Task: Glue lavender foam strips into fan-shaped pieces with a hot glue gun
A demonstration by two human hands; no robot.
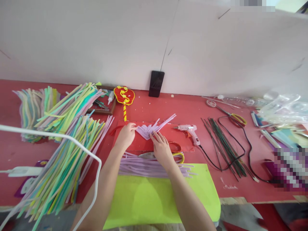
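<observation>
Lilac pipe cleaners bent into nested V shapes (pixel 147 131) lie on a red board (pixel 141 146), with longer ends reaching up to the right. My left hand (pixel 126 136) pinches a pipe cleaner tip at the left side of the V shapes. Stretched out, the fingers of my right hand (pixel 161 148) rest on the right side of the same piece. Scissors (pixel 178 157) with yellow and orange handles lie partly under my right hand. Straight lilac pipe cleaners (pixel 144 166) are heaped below the board, across a lime-green sheet (pixel 141 199).
A pink glue gun (pixel 190 131) lies right of the board, its black cord crossing dark green stems (pixel 223 144). Multicoloured pipe cleaners (pixel 62 166) cover the left side. Behind are a red-and-yellow fan-shaped ornament (pixel 124 95), a phone (pixel 156 84) and more scissors (pixel 231 115). A white cable (pixel 79 146) crosses the left foreground.
</observation>
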